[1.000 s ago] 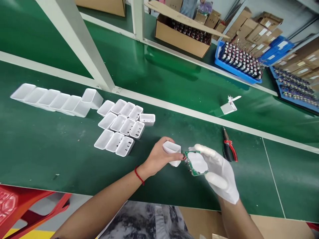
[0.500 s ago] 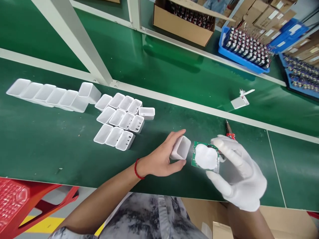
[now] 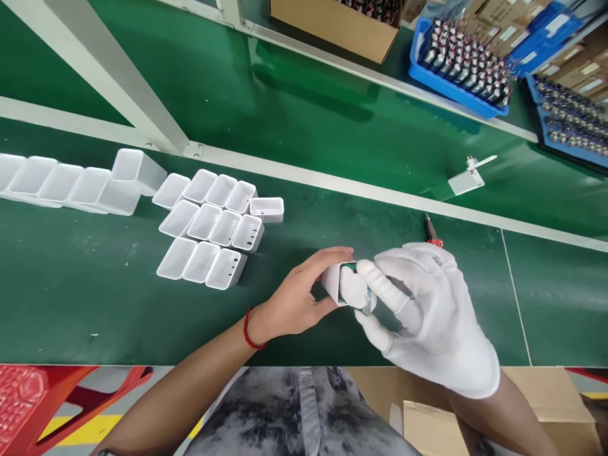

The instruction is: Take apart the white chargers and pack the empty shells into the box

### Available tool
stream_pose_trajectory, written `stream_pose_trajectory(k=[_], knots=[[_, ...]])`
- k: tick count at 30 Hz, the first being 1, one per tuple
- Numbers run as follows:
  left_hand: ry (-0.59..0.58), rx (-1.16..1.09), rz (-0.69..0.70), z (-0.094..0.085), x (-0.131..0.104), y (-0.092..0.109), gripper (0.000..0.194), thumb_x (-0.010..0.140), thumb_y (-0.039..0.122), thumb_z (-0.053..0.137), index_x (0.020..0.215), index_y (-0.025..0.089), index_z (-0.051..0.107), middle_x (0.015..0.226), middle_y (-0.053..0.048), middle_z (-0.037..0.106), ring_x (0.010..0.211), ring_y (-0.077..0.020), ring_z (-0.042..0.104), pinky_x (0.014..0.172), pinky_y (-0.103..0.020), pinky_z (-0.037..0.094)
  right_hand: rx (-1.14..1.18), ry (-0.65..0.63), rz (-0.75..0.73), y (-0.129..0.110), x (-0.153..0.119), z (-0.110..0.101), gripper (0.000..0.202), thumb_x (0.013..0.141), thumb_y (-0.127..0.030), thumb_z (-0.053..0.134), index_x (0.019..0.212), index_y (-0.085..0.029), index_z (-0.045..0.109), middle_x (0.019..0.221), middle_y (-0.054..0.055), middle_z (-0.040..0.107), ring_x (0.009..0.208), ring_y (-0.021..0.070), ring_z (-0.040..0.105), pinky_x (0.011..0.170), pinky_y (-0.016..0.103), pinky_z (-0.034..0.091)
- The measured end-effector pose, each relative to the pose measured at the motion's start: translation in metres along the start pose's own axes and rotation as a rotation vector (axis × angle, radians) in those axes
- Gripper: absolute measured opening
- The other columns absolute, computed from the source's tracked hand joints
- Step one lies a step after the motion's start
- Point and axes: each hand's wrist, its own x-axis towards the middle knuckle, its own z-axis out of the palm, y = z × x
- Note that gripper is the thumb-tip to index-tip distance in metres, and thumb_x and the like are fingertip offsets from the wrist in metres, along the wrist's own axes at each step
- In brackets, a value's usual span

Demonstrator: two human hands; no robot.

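Observation:
My bare left hand (image 3: 297, 297), a red cord at its wrist, grips a white plastic case (image 3: 331, 282) by its sides, with the open end facing right. In a white glove, my right hand (image 3: 422, 316) pinches a green circuit board (image 3: 354, 288) between thumb and fingers. A rounded white pad covers most of the board's face. The board's left part sits inside the mouth of the case; its right end sticks out at my gloved fingertips. How deep it reaches is hidden by the case wall.
Rows of white cases (image 3: 204, 221) stand on the green bench to the left. Pliers with red handles (image 3: 431, 231) lie beyond my right hand, near a small white part with a strip (image 3: 466, 182). A blue tray (image 3: 458, 69) and a cardboard box (image 3: 337, 28) occupy the shelf behind.
The circuit board has moved left with my right hand, from beside the case into its open end. My left hand keeps hold of the case. The view has shifted slightly.

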Motion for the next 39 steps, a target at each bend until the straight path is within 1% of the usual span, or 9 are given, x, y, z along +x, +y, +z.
stream_pose_trajectory(k=[4, 14, 27, 30, 32, 33, 35, 37, 39], knots=[[0.010, 0.010, 0.008, 0.000, 0.001, -0.002, 0.048, 0.088, 0.017, 0.067, 0.132, 0.024, 0.048, 0.141, -0.016, 0.053, 0.128, -0.0270, 0.055, 0.081, -0.031, 0.057, -0.071, -0.027, 0.019, -0.003, 0.002, -0.001, 0.047, 0.078, -0.022, 0.065, 0.124, -0.018, 0.056, 0.098, 0.010, 0.067, 0.091, 0.0286, 0.063, 0.082, 0.048, 0.047], [0.004, -0.035, -0.011, -0.001, 0.002, -0.005, 0.049, 0.087, 0.017, 0.068, 0.131, 0.025, 0.049, 0.141, -0.015, 0.053, 0.128, -0.0265, 0.055, 0.082, -0.030, 0.057, -0.049, -0.057, 0.015, -0.005, 0.008, -0.003, 0.044, 0.078, -0.019, 0.065, 0.122, -0.019, 0.056, 0.099, 0.009, 0.067, 0.091, 0.0273, 0.063, 0.083, 0.047, 0.047], [-0.003, -0.004, 0.007, -0.002, 0.000, -0.006, 0.055, 0.085, 0.009, 0.067, 0.133, 0.024, 0.047, 0.142, -0.014, 0.052, 0.131, -0.0255, 0.053, 0.087, -0.030, 0.058, -0.168, -0.066, 0.000, -0.012, 0.013, 0.003, 0.036, 0.079, -0.021, 0.064, 0.114, -0.012, 0.061, 0.095, 0.010, 0.067, 0.086, 0.0253, 0.061, 0.079, 0.044, 0.049], [-0.016, 0.076, 0.004, -0.002, 0.001, -0.003, 0.057, 0.084, 0.005, 0.065, 0.134, 0.024, 0.046, 0.141, -0.013, 0.053, 0.129, -0.0247, 0.054, 0.096, -0.035, 0.056, -0.234, -0.099, 0.011, -0.016, 0.016, 0.002, 0.035, 0.079, -0.020, 0.067, 0.112, -0.011, 0.064, 0.097, 0.013, 0.067, 0.092, 0.0287, 0.062, 0.086, 0.049, 0.049], [-0.006, 0.113, 0.006, -0.001, 0.001, -0.003, 0.057, 0.083, 0.006, 0.066, 0.133, 0.023, 0.046, 0.138, -0.013, 0.054, 0.130, -0.0254, 0.053, 0.103, -0.039, 0.052, -0.188, -0.127, 0.023, -0.017, 0.012, 0.001, 0.042, 0.079, -0.023, 0.070, 0.120, -0.014, 0.063, 0.109, 0.015, 0.065, 0.106, 0.0338, 0.060, 0.098, 0.059, 0.045], [0.019, 0.098, 0.002, 0.000, 0.001, -0.003, 0.056, 0.083, 0.008, 0.067, 0.132, 0.023, 0.046, 0.137, -0.013, 0.054, 0.130, -0.0260, 0.052, 0.103, -0.040, 0.052, -0.123, -0.093, 0.035, -0.017, 0.008, 0.002, 0.049, 0.079, -0.027, 0.072, 0.126, -0.017, 0.061, 0.117, 0.015, 0.063, 0.113, 0.0358, 0.058, 0.102, 0.063, 0.042], [0.095, 0.011, -0.031, 0.004, -0.001, -0.006, 0.054, 0.083, 0.014, 0.072, 0.130, 0.024, 0.047, 0.137, -0.013, 0.051, 0.129, -0.0273, 0.053, 0.097, -0.038, 0.055, 0.076, 0.105, 0.175, -0.017, -0.005, 0.007, 0.068, 0.078, -0.035, 0.076, 0.141, -0.026, 0.050, 0.129, 0.014, 0.057, 0.120, 0.0359, 0.056, 0.104, 0.064, 0.043], [0.165, -0.090, -0.075, 0.010, -0.003, -0.010, 0.055, 0.082, 0.020, 0.075, 0.127, 0.026, 0.045, 0.140, -0.014, 0.047, 0.130, -0.0280, 0.053, 0.094, -0.037, 0.056, 0.396, 0.245, 0.455, -0.018, -0.019, 0.020, 0.080, 0.082, -0.039, 0.073, 0.151, -0.031, 0.035, 0.135, 0.013, 0.053, 0.119, 0.0323, 0.059, 0.101, 0.057, 0.049], [0.182, -0.120, -0.084, 0.015, -0.006, -0.012, 0.056, 0.081, 0.019, 0.075, 0.127, 0.027, 0.043, 0.143, -0.014, 0.045, 0.132, -0.0281, 0.051, 0.099, -0.040, 0.053, 0.810, 0.141, 0.698, -0.021, -0.029, 0.039, 0.079, 0.088, -0.042, 0.067, 0.155, -0.030, 0.027, 0.142, 0.013, 0.050, 0.122, 0.0301, 0.059, 0.104, 0.052, 0.050]])
